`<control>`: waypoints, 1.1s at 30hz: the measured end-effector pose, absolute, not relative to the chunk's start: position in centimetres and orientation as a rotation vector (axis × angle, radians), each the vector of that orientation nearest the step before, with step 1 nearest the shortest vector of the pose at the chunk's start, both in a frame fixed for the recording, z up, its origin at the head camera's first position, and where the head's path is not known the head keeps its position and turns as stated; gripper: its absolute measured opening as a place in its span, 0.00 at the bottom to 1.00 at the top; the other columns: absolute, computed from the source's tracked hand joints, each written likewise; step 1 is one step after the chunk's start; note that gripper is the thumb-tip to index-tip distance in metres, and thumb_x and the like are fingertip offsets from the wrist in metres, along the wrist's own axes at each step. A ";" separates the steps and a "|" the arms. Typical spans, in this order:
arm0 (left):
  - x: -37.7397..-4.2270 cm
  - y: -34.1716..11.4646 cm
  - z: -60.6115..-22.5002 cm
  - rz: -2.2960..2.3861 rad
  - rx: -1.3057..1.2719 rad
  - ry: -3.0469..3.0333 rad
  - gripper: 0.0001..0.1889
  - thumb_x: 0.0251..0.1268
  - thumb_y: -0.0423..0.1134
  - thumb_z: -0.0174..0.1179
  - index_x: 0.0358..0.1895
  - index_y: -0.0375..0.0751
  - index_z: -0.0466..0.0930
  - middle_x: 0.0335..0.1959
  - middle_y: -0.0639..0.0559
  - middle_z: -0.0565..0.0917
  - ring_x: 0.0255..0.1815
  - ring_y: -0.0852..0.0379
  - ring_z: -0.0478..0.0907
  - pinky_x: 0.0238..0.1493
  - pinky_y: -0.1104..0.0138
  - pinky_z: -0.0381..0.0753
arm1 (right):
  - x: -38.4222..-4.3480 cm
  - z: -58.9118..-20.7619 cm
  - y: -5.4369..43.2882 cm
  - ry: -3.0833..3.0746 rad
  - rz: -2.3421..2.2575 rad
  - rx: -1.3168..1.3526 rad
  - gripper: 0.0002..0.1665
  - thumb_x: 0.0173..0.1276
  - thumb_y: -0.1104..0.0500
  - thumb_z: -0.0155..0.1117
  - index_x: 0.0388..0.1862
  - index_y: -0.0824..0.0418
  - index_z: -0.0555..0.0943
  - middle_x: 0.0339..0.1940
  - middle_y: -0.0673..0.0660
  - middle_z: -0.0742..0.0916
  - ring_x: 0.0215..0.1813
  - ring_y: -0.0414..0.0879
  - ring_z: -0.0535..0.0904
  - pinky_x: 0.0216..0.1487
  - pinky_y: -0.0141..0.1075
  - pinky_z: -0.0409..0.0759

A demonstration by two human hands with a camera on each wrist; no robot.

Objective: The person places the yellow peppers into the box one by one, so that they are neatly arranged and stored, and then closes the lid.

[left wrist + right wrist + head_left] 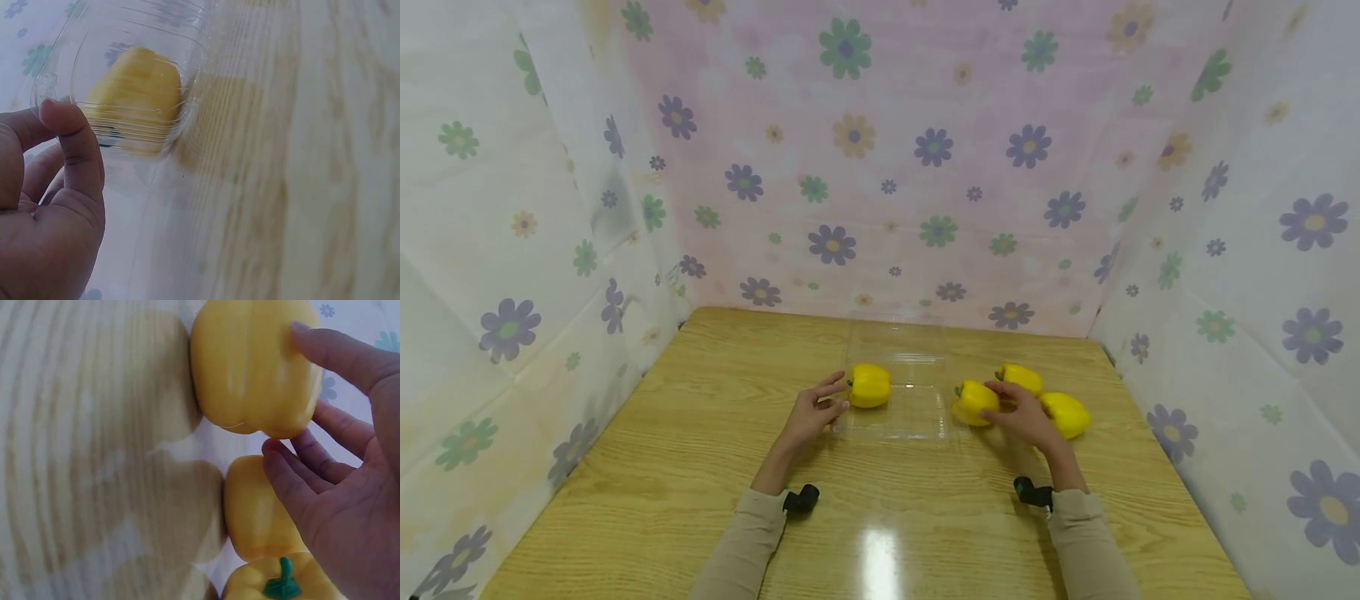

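Note:
A clear plastic clamshell box (919, 415) lies on the table with its lid (895, 337) folded back. One yellow bell pepper (870, 386) lies on its side in the box's left part, its green stem facing left. At the left rim, my left hand (811, 414) pinches the box's corner; the left wrist view shows the thumb and fingertips at that plastic edge. My right hand (1026, 415) grips a second yellow bell pepper (976, 403) just right of the box. In the right wrist view the thumb lies on one side of this pepper (253, 369), the fingers at the other.
Two more yellow peppers lie to the right: one behind the right hand (1021, 379) and one beside its wrist (1067, 415). The wooden table (700, 433) is enclosed by flower-patterned cloth (887, 167) at the back and both sides. A black camera (1033, 492) sits on the right wrist.

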State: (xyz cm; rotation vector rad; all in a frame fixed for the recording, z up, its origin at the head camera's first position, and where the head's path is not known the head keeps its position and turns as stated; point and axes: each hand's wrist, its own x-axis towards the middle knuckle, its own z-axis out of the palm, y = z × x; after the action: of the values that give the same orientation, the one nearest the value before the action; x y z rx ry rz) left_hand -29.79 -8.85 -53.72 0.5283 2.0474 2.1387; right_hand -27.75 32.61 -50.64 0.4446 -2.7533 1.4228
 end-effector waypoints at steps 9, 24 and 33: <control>-29.7 -8.8 -53.5 2.138 0.519 2.050 0.24 0.73 0.26 0.59 0.70 0.25 0.70 0.80 0.44 0.61 0.25 0.61 0.71 0.24 0.72 0.76 | -27.7 -51.7 32.3 -2.725 1.491 0.497 0.38 0.71 0.60 0.69 0.74 0.70 0.66 0.72 0.73 0.72 0.69 0.68 0.71 0.68 0.62 0.70; -29.6 -8.7 -53.6 2.180 0.468 2.000 0.24 0.74 0.25 0.57 0.70 0.24 0.69 0.80 0.42 0.60 0.23 0.63 0.68 0.24 0.73 0.74 | -27.3 -51.8 32.1 -2.720 1.525 0.469 0.36 0.74 0.57 0.66 0.76 0.64 0.65 0.74 0.72 0.70 0.68 0.71 0.71 0.59 0.51 0.80; -29.8 -8.8 -53.6 2.164 0.481 2.007 0.24 0.74 0.26 0.57 0.70 0.24 0.69 0.80 0.43 0.61 0.22 0.63 0.68 0.24 0.73 0.74 | -27.0 -51.7 32.6 -2.682 1.555 0.455 0.38 0.76 0.58 0.64 0.79 0.65 0.61 0.75 0.73 0.68 0.66 0.71 0.73 0.50 0.34 0.82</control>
State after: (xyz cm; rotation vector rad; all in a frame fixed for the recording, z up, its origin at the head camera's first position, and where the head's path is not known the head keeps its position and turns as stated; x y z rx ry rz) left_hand -29.78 -8.85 -53.61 0.4807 2.0069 2.1641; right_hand -27.02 32.64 -51.71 0.4548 -2.6824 1.5548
